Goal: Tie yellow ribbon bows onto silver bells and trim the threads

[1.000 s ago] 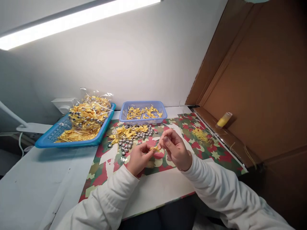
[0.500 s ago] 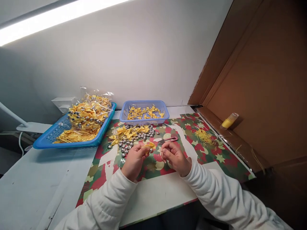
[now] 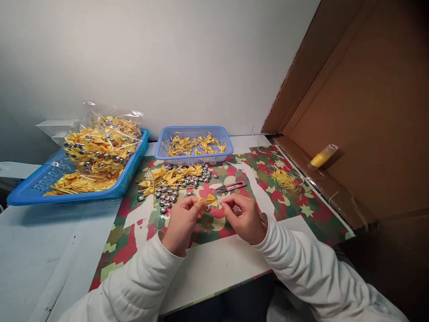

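My left hand (image 3: 182,221) pinches a yellow ribbon bow (image 3: 210,200) between thumb and fingers, its loops pointing right. A small silver bell (image 3: 208,208) shows just under the bow. Close to the bow's right end, my right hand (image 3: 246,219) has thumb and forefinger pressed together; whatever thin thing is between them is too small to make out. Beyond the hands lie loose silver bells (image 3: 166,197) and a heap of yellow bows (image 3: 170,177) with gold cords. Pink-handled thread snips (image 3: 231,187) rest on the patterned sheet just past my right hand.
A blue basket (image 3: 161,156) with several corded bows stands at the back. At left, a larger blue tray (image 3: 25,192) bears loose bows and a clear bag (image 3: 107,138) of belled bows. Yellow thread scraps (image 3: 286,180) lie right, near a cardboard wall (image 3: 362,112) holding a yellow spool (image 3: 322,157).
My right hand's fingertips have come left, close to the bow in my left hand. The view has tilted down and shifted, so the trays appear farther left and higher.
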### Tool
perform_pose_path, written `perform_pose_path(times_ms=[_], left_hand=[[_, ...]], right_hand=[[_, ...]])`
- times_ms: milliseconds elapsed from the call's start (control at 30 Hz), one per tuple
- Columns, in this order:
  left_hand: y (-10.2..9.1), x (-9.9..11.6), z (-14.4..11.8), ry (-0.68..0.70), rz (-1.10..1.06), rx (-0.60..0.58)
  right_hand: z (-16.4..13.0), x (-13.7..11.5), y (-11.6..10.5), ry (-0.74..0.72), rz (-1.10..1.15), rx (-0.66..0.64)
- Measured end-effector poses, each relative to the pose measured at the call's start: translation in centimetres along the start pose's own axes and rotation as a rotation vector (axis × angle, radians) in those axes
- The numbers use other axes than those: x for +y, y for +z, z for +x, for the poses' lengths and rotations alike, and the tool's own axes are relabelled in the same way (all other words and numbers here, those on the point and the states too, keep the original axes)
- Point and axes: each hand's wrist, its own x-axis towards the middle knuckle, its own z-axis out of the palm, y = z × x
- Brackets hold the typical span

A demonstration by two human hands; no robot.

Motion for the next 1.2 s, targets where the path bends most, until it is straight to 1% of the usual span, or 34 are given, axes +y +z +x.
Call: perform_pose_path(times_ms=[100, 300, 467, 700, 833, 967, 1067, 1133, 1200], left_hand=[[0.2, -0.1, -0.2, -0.025, 0.006, 0.007], [0.3, -0.5, -0.3, -0.125, -0.002, -0.005], [0.2, -0.8, 0.0, -0.172, -0.069, -0.046], [0.2, -0.8, 0.1, -0.185, -0.099, -0.042], [0.3, -0.4, 0.0, -0.207, -0.096, -0.058], [0.2, -0.4, 0.0, -0.194, -0.085, -0.072], [0.1, -0.5, -0.2, -0.182, -0.025, -0.082], [0.2, -0.3, -0.5, -0.134, 0.013, -0.075], [0.3, -0.1, -0.8, -0.055, 0.021, -0.068]], right_hand=[[-0.1, -0.2, -0.1, -0.072, -0.079, -0.023], [-0.3, -0.1, 0.0, -0.111, -0.112, -0.031], [-0.3, -0.1, 0.1, -0.106, -0.125, -0.025], [-0.4, -0.2, 0.2, -0.060, -0.122, -0.040], [-0.4, -0.1, 0.2, -0.085, -0.110, -0.017], [-0.3, -0.1, 0.3, -0.103, -0.094, -0.006], [-0.3, -0.2, 0.2, -0.093, -0.077, -0.001], [-0.4, -0.2, 0.2, -0.090, -0.065, 0.005], [-0.5, -0.3, 0.1, -0.090, -0.052, 0.014]])
